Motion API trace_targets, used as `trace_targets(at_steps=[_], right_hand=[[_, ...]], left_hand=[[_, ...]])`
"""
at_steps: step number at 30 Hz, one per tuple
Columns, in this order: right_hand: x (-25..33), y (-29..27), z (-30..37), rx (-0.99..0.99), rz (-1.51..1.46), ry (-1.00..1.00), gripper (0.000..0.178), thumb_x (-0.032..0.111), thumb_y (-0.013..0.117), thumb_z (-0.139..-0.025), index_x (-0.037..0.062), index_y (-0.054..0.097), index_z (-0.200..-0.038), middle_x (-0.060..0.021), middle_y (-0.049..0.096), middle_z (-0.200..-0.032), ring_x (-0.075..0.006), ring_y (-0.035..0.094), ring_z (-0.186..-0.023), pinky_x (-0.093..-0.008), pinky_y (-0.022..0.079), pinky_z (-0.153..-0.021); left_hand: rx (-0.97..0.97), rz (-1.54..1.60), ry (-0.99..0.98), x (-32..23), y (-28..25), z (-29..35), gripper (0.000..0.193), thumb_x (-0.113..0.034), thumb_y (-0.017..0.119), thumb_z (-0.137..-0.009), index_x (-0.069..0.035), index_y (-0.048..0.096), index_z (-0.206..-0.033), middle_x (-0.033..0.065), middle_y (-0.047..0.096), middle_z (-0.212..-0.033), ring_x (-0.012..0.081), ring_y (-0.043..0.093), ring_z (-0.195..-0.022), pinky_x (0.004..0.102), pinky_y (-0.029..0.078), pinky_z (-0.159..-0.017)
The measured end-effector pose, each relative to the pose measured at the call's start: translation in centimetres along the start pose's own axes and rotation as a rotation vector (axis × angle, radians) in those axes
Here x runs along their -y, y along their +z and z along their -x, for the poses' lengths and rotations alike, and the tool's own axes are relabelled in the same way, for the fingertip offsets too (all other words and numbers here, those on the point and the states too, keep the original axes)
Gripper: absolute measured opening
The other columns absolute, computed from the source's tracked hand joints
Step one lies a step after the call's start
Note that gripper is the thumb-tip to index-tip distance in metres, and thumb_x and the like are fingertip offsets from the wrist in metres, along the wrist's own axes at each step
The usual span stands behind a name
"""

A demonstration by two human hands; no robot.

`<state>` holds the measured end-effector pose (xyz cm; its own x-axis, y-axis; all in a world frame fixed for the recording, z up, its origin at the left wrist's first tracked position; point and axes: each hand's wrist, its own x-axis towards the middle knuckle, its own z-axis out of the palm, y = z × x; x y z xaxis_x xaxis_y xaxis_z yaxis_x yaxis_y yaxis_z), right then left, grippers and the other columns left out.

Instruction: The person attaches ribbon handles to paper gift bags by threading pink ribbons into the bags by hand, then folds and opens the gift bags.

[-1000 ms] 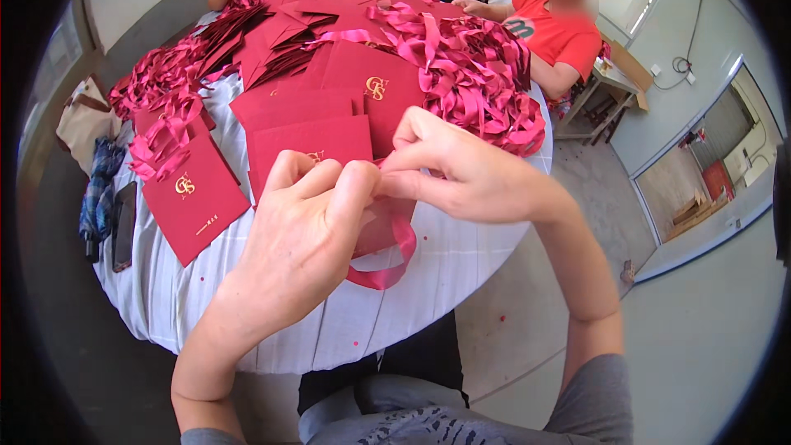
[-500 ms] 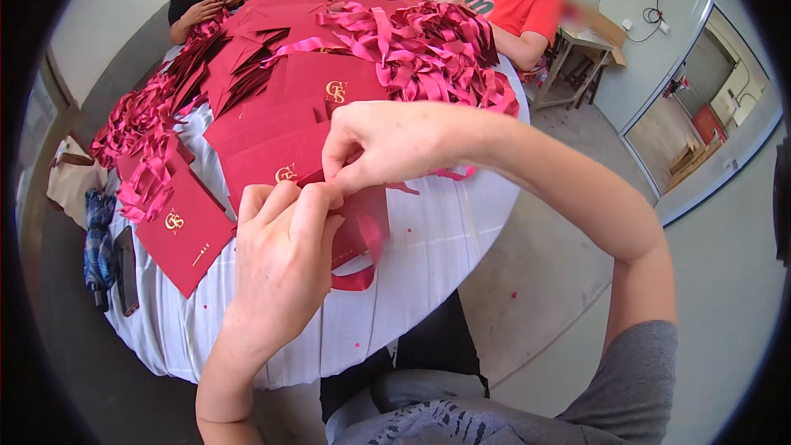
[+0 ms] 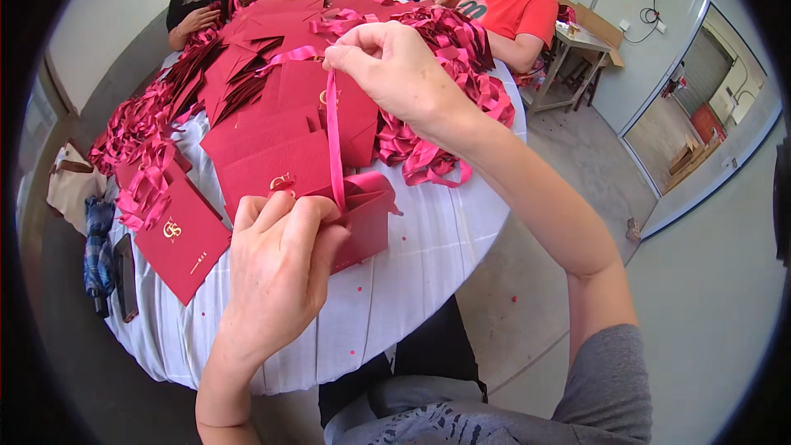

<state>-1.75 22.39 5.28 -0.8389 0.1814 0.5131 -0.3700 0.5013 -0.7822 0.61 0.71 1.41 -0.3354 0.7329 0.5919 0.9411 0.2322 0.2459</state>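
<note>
White surface point(image 3: 437, 222) is piled far with flat bags point(image 3: 280, 12); near, an open bag point(image 3: 362, 235) is pinched by the left grip point(image 3: 276, 268), its ribbon point(image 3: 334, 128), seemingly part-threaded, held taut by the right grip point(image 3: 395, 70)

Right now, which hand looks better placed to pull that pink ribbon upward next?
Probably the right hand: it pinches the pink ribbon above the red bag, and the ribbon runs nearly straight down. The left hand grips the bag, so it seems better suited to steadying.
</note>
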Motion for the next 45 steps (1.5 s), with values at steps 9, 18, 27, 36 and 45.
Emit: trace_targets(at_steps=[9, 18, 27, 36, 45], right_hand=[[-2.7, -0.8, 3.5, 0.896, -0.564, 0.265, 0.047, 0.015, 0.069, -0.088, 0.0018, 0.053, -0.130, -0.0080, 0.060, -0.119, -0.0152, 0.056, -0.109, -0.0295, 0.044, -0.098], [-0.4, -0.3, 3.9, 0.530, -0.270, -0.050, 0.011, 0.005, 0.077, -0.078, 0.0018, 0.068, -0.083, -0.0025, 0.066, -0.084, -0.0083, 0.062, -0.078, -0.0238, 0.049, -0.071], [2.5, 0.2, 8.9, 0.109, 0.075, -0.381, 0.010, -0.001, 0.069, -0.076, -0.0009, 0.059, -0.077, -0.0035, 0.054, -0.081, -0.0162, 0.055, -0.075, -0.0277, 0.044, -0.063], [0.5, 0.3, 9.6, -0.007, -0.069, 0.087, 0.019, 0.016, 0.053, -0.099, -0.0023, 0.055, -0.095, -0.0107, 0.053, -0.075, -0.0157, 0.053, -0.063, -0.0305, 0.043, -0.058], [0.6, 1.4, 8.8, -0.147, 0.250, -0.141, 0.021, 0.020, 0.054, -0.098, -0.0013, 0.057, -0.097, -0.0122, 0.047, -0.083, -0.0240, 0.051, -0.075, -0.0338, 0.042, -0.069]], left_hand=[[-0.111, -0.089, 0.061, 0.1, 0.7, 0.0, 0.025, -0.007, 0.074, -0.072, -0.006, 0.058, -0.090, 0.0028, 0.060, -0.076, 0.0205, 0.053, -0.070, 0.0340, 0.035, -0.068], [-0.101, -0.070, 0.011, 0.5, 0.9, 0.0, 0.021, -0.001, 0.072, -0.073, -0.004, 0.058, -0.088, 0.0069, 0.058, -0.077, 0.0246, 0.052, -0.071, 0.0349, 0.039, -0.069], [-0.078, -0.141, 0.071, 0.4, 0.8, 0.1, 0.014, -0.008, 0.071, -0.075, -0.007, 0.061, -0.083, 0.0028, 0.059, -0.069, 0.0204, 0.052, -0.066, 0.0345, 0.036, -0.064], [-0.120, -0.127, 0.071, 0.4, 1.6, 0.1, 0.018, -0.007, 0.071, -0.077, -0.004, 0.063, -0.092, 0.0057, 0.059, -0.073, 0.0207, 0.052, -0.067, 0.0342, 0.036, -0.065], [-0.154, -0.181, 0.088, 0.2, 1.7, 0.1, 0.031, -0.009, 0.072, -0.075, -0.004, 0.063, -0.103, 0.0023, 0.056, -0.067, 0.0178, 0.050, -0.065, 0.0328, 0.036, -0.063]])
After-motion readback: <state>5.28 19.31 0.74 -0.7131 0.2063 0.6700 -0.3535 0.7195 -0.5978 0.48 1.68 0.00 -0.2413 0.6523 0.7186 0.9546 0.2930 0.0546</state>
